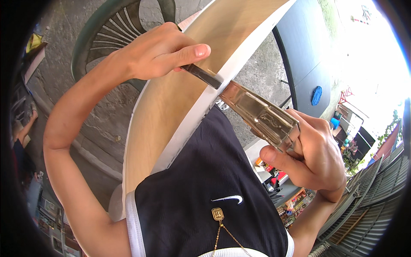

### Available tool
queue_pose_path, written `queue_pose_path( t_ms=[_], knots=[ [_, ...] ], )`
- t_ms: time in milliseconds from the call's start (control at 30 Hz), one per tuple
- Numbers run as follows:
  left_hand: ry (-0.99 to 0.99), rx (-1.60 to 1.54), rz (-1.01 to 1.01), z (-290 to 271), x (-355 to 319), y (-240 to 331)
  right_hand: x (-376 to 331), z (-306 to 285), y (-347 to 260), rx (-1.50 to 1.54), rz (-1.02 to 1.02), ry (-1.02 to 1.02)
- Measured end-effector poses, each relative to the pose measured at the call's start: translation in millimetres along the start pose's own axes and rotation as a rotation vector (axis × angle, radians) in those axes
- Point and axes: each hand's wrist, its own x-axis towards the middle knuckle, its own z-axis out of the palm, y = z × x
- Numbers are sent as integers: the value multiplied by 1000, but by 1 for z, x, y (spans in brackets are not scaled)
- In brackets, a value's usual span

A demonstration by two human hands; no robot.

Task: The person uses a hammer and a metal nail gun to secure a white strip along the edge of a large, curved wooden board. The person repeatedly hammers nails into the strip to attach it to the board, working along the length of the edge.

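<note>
A large tan sheet (152,124) with a white border strip (188,115) stands across my lap, leaning up and away; it looks curved. My left hand (160,51) reaches over it, fingers closed round a flat dark metal bar (202,76). The bar's tip lies against the white strip. My right hand (314,150) grips a shiny metal tool, stapler-like in shape (261,113). Its narrow front end meets the strip's outer edge, close to the bar's tip. Some of my left fingers are hidden behind the hand.
A dark green slatted plastic chair (113,36) stands on the rough concrete floor (100,124) beyond the sheet. To the right is a grey-blue surface (299,51) with a round blue item (316,95). Another person's leg (28,122) shows at far left. Corrugated metal (376,205) is at lower right.
</note>
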Motion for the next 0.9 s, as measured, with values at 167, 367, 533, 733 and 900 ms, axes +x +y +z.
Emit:
queue_pose_path(
  t_ms=[167,367,533,733,900],
  knots=[
    [13,-11,-7,3,-1,0,3,-1,-1,-9,11,-28],
    [17,-8,-13,4,-3,-1,8,-2,1,-60,30,-49],
    [-30,28,7,5,-1,-3,7,12,5,-97,49,15],
    [2,51,-39,-1,-5,4,5,-3,2,-1,35,71],
    [39,248,-33,-20,-8,17,12,-11,-3,34,82,123]
  ],
)
